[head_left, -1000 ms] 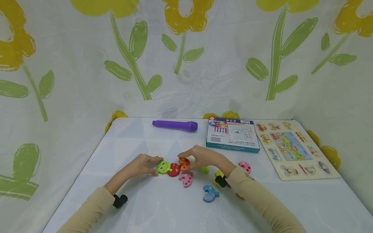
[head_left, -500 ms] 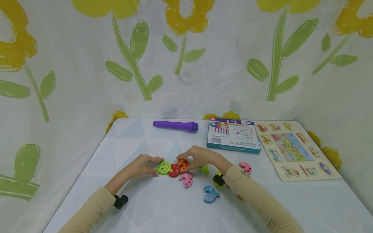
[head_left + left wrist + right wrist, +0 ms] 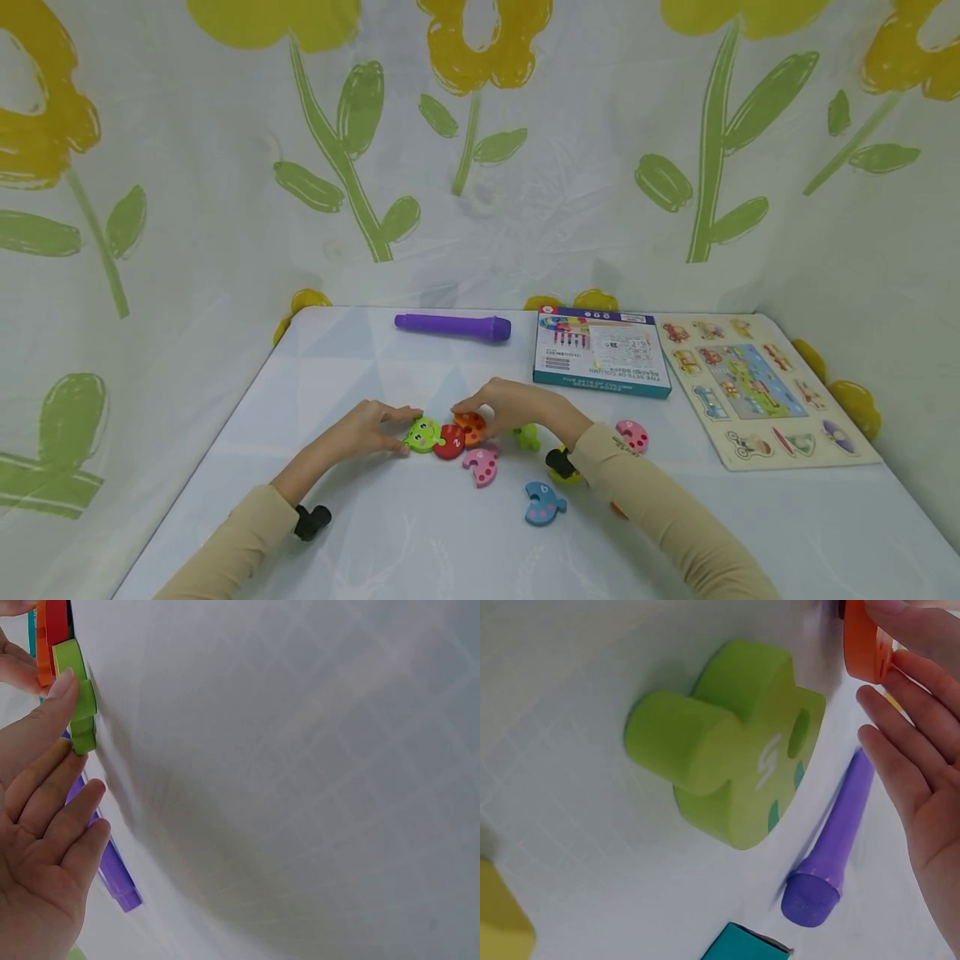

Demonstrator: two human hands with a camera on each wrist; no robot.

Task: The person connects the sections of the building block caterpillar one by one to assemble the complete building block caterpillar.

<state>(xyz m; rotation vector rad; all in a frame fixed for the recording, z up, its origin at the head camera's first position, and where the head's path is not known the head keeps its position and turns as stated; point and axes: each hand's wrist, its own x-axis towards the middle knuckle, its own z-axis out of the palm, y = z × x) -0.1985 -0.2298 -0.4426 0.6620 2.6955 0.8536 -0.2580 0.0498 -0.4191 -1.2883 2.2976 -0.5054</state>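
Observation:
My left hand (image 3: 362, 430) pinches the green smiling head piece (image 3: 423, 435) between thumb and fingers; in the left wrist view the thumb lies on the green piece (image 3: 84, 697). Right of the head, joined to it, lies the red piece (image 3: 450, 442) marked 2. My right hand (image 3: 517, 404) pinches the orange spotted piece (image 3: 470, 427), which touches the red one. Just below sits a pink piece (image 3: 481, 466). In the right wrist view a green piece (image 3: 735, 742) marked 5 stands near the right hand (image 3: 930, 742) and the orange piece (image 3: 861, 645).
A blue piece (image 3: 543, 503), a yellow piece (image 3: 564, 473) partly hidden by the wrist camera, and another pink piece (image 3: 632, 436) lie to the right. Farther back are a purple microphone (image 3: 453, 327), a flat box (image 3: 600, 353) and a wooden puzzle board (image 3: 765, 392).
My right hand has shifted slightly left with the orange piece, which sits closer against the red one. The left hand keeps its hold on the green head.

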